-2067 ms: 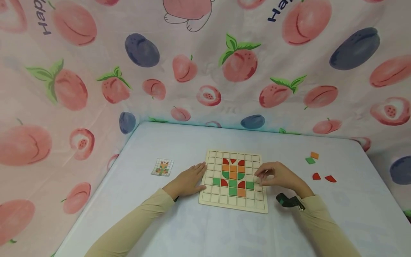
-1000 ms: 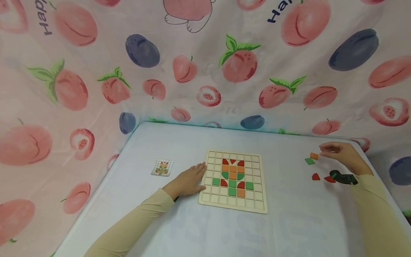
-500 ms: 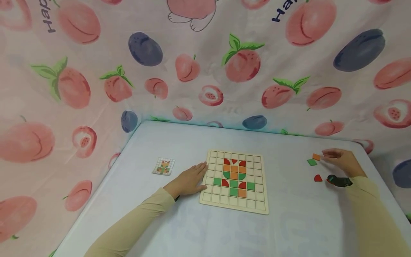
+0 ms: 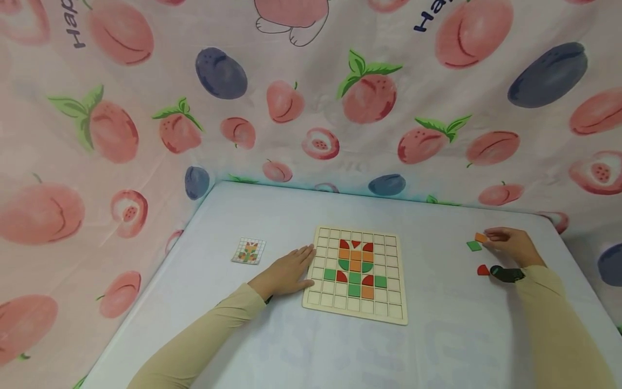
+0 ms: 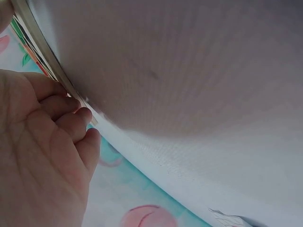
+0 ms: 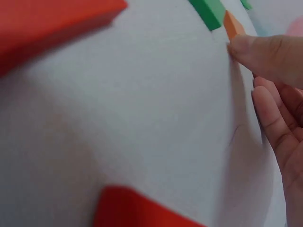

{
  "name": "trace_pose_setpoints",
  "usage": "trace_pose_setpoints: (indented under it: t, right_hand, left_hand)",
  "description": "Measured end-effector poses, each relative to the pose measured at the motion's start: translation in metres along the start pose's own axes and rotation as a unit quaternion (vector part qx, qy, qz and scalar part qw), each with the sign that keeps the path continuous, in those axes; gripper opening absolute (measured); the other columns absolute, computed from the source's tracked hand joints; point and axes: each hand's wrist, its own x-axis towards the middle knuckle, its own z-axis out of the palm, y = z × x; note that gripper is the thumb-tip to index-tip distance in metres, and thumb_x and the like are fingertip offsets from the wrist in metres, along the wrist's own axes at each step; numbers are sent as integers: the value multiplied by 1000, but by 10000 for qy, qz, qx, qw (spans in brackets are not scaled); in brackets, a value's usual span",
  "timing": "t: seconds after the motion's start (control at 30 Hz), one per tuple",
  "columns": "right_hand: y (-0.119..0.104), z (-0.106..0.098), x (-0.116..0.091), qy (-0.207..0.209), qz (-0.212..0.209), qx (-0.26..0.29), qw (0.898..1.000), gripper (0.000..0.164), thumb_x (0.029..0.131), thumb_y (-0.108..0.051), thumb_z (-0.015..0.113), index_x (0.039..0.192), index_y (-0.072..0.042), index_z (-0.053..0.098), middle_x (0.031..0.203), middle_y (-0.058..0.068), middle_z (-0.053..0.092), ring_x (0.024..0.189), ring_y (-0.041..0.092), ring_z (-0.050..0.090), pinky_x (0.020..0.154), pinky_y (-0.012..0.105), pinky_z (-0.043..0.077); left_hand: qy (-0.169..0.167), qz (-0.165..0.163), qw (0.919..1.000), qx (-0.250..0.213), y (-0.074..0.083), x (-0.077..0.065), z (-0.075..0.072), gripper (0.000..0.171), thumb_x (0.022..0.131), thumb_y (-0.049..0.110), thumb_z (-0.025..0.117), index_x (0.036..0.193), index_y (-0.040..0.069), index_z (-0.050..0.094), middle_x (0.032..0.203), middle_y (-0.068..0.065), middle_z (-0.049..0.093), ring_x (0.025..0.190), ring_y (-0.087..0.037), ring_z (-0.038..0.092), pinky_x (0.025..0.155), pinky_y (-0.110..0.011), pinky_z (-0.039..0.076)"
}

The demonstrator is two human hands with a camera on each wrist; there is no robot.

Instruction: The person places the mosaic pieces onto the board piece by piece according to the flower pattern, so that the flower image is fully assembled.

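Observation:
My left hand [image 4: 286,271] rests at the left edge of the wooden grid board [image 4: 326,300], fingers against its rim. In the left wrist view the fingertips [image 5: 78,124] touch the board's side. Set in the grid are red, orange and green tiles in a flower-like pattern. At the table's right side, my right hand [image 4: 510,244] has its thumb and fingers at an orange square tile [image 4: 480,237]. In the right wrist view the thumb is against this orange tile [image 6: 232,24]; the index finger's contact is hidden. A green tile [image 4: 473,246] lies beside it.
A small pattern card [image 4: 249,251] lies left of the board. A red quarter-round tile [image 4: 482,270] sits near the right wrist's black camera [image 4: 506,274]. Another red tile [image 6: 137,210] shows in the right wrist view. A fruit-print cloth [image 4: 291,178] stands behind the white table.
My right hand has gone from the board's right side to the loose tiles, then closed in leftward on the orange tile. The left hand has stayed at the board's edge.

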Motion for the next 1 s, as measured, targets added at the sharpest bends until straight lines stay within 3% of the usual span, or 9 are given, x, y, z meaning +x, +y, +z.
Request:
trace_pose_setpoints:
  t: [0.03,0.13,0.23,0.4,0.6,0.73,1.0]
  right_hand:
    - [-1,0,0,-23,-24,-35,10000,66,84,-39,69,130,5,50,116,23,60,87,3,53,93,54,44]
    - [-3,0,0,-103,-109,-174,9997,63,87,-37,66,129,7,50,124,31,53,98,24,52,88,49,45]
    - [-4,-1,0,-142,-158,-297,9993,59,87,-34,67,126,7,53,119,30,56,97,27,53,80,36,47]
    - [-6,-2,0,-143,-118,-452,9988,51,84,-25,70,121,7,57,105,20,63,86,16,53,65,14,43]
    - [-6,0,-2,40,-146,-472,9988,47,83,-22,71,118,8,58,103,22,63,85,17,53,60,9,42]
    - [-11,0,-5,250,-271,-438,9984,47,81,-21,73,116,8,59,105,24,63,80,11,54,58,7,43]
    - [-42,0,-15,603,-1231,-345,9900,39,81,-19,74,109,7,64,95,21,66,68,-16,46,58,7,45]
  left_hand:
    - [-1,-3,10000,3,0,0,0,79,95,52,44,151,3,16,158,-11,15,146,-23,17,119,-35,21]
    - [-10,-9,10000,10,1,0,0,79,95,52,44,151,3,15,158,-11,15,146,-23,17,120,-35,21]
    - [-4,-8,10000,15,1,0,-1,79,95,52,44,150,3,16,158,-11,16,146,-23,17,119,-35,21]
    - [0,27,10000,86,2,-1,-1,79,95,52,44,150,2,16,158,-12,16,146,-24,18,119,-36,22]
    - [-26,41,10000,70,1,1,0,79,95,52,43,150,2,15,158,-11,15,146,-24,17,119,-36,21]
    - [-51,23,10000,43,2,1,0,79,95,52,43,150,3,15,158,-11,14,146,-23,17,120,-36,20]
    - [-95,-55,9999,43,1,1,-1,80,95,52,44,151,3,15,159,-11,14,147,-23,16,120,-35,20]
